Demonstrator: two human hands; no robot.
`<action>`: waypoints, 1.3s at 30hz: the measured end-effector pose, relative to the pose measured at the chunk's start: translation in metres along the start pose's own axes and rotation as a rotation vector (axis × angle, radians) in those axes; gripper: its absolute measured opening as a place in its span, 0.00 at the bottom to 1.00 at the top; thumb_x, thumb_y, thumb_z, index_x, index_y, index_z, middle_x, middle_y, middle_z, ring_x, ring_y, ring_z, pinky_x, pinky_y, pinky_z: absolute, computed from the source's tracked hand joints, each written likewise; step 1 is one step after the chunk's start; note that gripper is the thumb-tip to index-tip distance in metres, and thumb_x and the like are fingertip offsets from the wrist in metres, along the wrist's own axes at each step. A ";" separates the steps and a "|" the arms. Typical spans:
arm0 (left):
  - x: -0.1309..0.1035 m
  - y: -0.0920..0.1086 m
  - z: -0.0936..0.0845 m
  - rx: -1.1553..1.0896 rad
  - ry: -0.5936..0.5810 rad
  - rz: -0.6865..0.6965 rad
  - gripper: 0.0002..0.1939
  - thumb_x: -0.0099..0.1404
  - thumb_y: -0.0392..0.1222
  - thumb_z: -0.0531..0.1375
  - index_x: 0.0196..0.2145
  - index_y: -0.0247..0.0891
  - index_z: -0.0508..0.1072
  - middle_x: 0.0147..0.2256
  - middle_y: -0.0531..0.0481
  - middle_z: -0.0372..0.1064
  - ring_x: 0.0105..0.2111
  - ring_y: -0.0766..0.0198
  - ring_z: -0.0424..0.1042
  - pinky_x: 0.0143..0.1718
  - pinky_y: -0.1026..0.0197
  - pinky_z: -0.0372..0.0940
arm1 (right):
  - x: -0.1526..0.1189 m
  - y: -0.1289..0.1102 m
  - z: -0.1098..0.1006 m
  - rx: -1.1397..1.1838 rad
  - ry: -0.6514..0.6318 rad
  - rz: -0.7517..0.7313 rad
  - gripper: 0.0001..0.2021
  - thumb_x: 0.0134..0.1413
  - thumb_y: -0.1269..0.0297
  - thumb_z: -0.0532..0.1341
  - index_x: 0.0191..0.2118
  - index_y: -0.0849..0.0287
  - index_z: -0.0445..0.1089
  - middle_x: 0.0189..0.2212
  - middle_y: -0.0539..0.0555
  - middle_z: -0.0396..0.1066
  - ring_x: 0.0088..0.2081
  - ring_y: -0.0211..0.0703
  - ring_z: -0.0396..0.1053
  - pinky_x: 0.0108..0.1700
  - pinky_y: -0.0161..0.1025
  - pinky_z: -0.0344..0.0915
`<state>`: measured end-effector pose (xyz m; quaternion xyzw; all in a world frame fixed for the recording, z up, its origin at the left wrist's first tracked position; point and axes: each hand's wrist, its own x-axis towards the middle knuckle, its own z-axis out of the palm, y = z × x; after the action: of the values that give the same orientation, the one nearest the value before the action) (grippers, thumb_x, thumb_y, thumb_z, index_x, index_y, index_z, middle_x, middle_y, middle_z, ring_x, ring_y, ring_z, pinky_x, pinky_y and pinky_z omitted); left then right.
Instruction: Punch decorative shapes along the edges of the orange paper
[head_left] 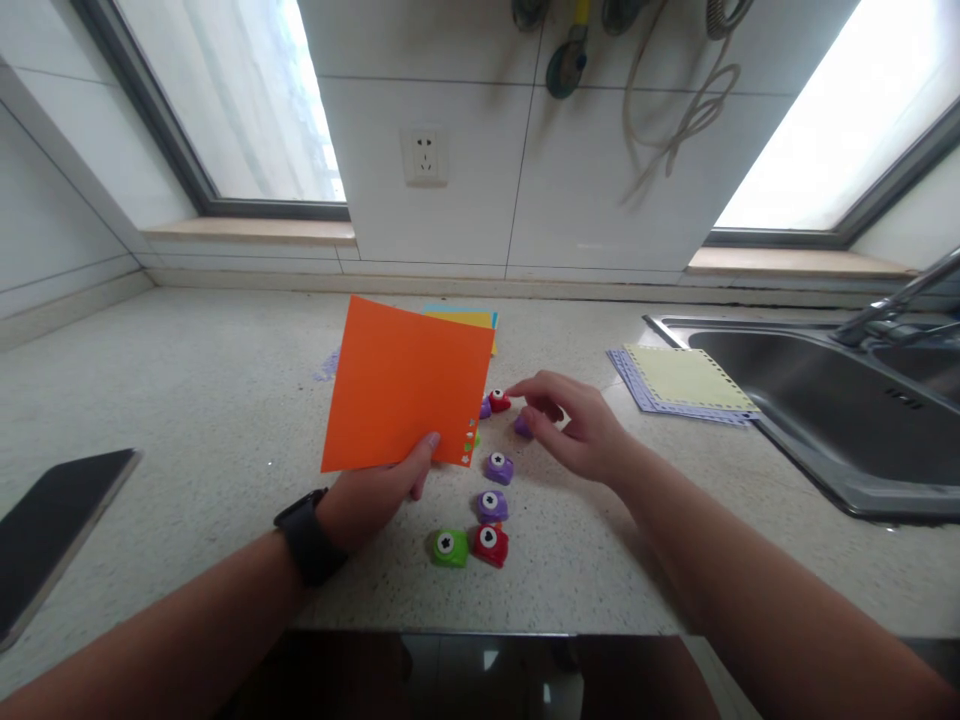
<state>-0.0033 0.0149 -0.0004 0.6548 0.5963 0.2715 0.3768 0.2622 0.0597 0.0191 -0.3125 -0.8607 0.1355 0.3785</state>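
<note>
My left hand (pixel 386 485), a black watch on its wrist, grips a sheet of orange paper (pixel 409 385) by its lower edge, thumb on top. Small punched shapes run along the paper's lower right edge. Over the counter, my right hand (pixel 581 425) has its index finger stretched to a small red craft punch (pixel 499 400); whether it touches is unclear. Beneath its thumb sits a purple punch (pixel 523 427), partly hidden. Nearer stand purple punches (pixel 499 467) (pixel 492 505), a second red punch (pixel 490 544) and a green punch (pixel 450 547). The paper hides part of the group behind it.
Yellow and blue sheets (pixel 480 319) lie behind the orange paper. A stack of pale yellow and lilac sheets (pixel 686 380) with punched edges overlaps the rim of the steel sink (pixel 817 440). At the left lies a dark tablet-like device (pixel 56 530). Purple scraps (pixel 328 366) dot the counter.
</note>
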 end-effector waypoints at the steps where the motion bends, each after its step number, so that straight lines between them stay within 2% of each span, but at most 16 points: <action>1: 0.000 -0.001 0.000 -0.009 0.004 0.002 0.30 0.70 0.58 0.49 0.12 0.45 0.57 0.17 0.55 0.61 0.23 0.60 0.66 0.48 0.52 0.62 | -0.001 -0.006 0.001 0.023 -0.038 -0.063 0.11 0.65 0.70 0.57 0.50 0.55 0.71 0.34 0.53 0.74 0.30 0.39 0.67 0.35 0.39 0.65; 4: 0.001 -0.004 0.001 -0.024 0.007 0.022 0.30 0.70 0.58 0.49 0.13 0.45 0.57 0.17 0.55 0.61 0.23 0.60 0.67 0.48 0.53 0.62 | -0.002 -0.017 0.006 0.047 -0.138 -0.146 0.13 0.65 0.70 0.57 0.52 0.54 0.71 0.36 0.53 0.76 0.31 0.39 0.69 0.35 0.40 0.65; 8: 0.001 -0.005 0.001 -0.027 0.005 0.044 0.30 0.71 0.57 0.49 0.13 0.45 0.57 0.17 0.55 0.60 0.23 0.61 0.66 0.48 0.53 0.62 | -0.002 -0.015 0.010 -0.005 -0.296 -0.130 0.15 0.65 0.69 0.56 0.54 0.53 0.72 0.38 0.54 0.77 0.35 0.41 0.72 0.38 0.41 0.66; 13: 0.001 -0.003 0.000 -0.020 0.004 0.028 0.30 0.71 0.57 0.49 0.13 0.45 0.57 0.16 0.55 0.60 0.22 0.61 0.66 0.48 0.53 0.62 | -0.003 -0.012 0.009 0.027 -0.206 -0.116 0.16 0.65 0.70 0.55 0.55 0.53 0.71 0.40 0.55 0.78 0.35 0.41 0.72 0.39 0.41 0.66; 15: 0.001 -0.003 0.000 -0.012 0.004 0.035 0.31 0.71 0.58 0.49 0.13 0.45 0.57 0.16 0.55 0.60 0.22 0.61 0.66 0.49 0.53 0.62 | -0.003 -0.011 0.008 -0.002 -0.222 -0.096 0.16 0.65 0.70 0.55 0.54 0.53 0.72 0.39 0.55 0.78 0.35 0.41 0.72 0.38 0.41 0.65; 17: 0.001 -0.003 -0.001 0.002 0.000 0.040 0.31 0.72 0.58 0.48 0.13 0.45 0.57 0.17 0.55 0.60 0.23 0.61 0.66 0.50 0.53 0.61 | -0.003 -0.009 0.006 -0.034 -0.243 -0.060 0.16 0.65 0.70 0.55 0.54 0.54 0.72 0.38 0.55 0.77 0.34 0.40 0.71 0.38 0.40 0.65; 22: 0.001 -0.002 -0.001 0.001 0.003 0.027 0.31 0.71 0.58 0.48 0.13 0.45 0.56 0.17 0.55 0.59 0.23 0.61 0.65 0.51 0.52 0.60 | 0.000 -0.002 -0.003 -0.082 -0.188 0.070 0.13 0.65 0.68 0.56 0.51 0.57 0.74 0.35 0.54 0.76 0.30 0.38 0.68 0.36 0.38 0.63; 29: 0.001 -0.001 -0.001 0.008 0.013 0.025 0.30 0.70 0.58 0.47 0.13 0.45 0.55 0.16 0.54 0.60 0.24 0.59 0.66 0.51 0.52 0.61 | 0.003 0.005 -0.006 -0.144 -0.362 0.067 0.09 0.65 0.65 0.58 0.42 0.55 0.77 0.33 0.52 0.76 0.33 0.41 0.70 0.37 0.39 0.61; 35: 0.001 -0.001 -0.001 0.015 0.026 0.041 0.30 0.71 0.58 0.47 0.12 0.45 0.55 0.16 0.54 0.59 0.23 0.60 0.66 0.52 0.52 0.60 | 0.004 0.021 -0.004 -0.149 -0.355 0.144 0.07 0.64 0.64 0.61 0.40 0.54 0.77 0.35 0.54 0.78 0.36 0.44 0.72 0.40 0.41 0.64; 39: 0.000 0.001 -0.002 0.037 0.037 0.046 0.30 0.71 0.56 0.47 0.12 0.45 0.56 0.16 0.54 0.59 0.24 0.59 0.66 0.53 0.50 0.58 | 0.004 0.020 -0.006 -0.179 -0.343 0.115 0.07 0.65 0.64 0.61 0.41 0.54 0.77 0.35 0.55 0.77 0.37 0.45 0.71 0.41 0.42 0.64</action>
<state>-0.0043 0.0153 0.0013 0.6701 0.5927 0.2813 0.3472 0.2729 0.0777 0.0163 -0.3657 -0.9019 0.1314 0.1885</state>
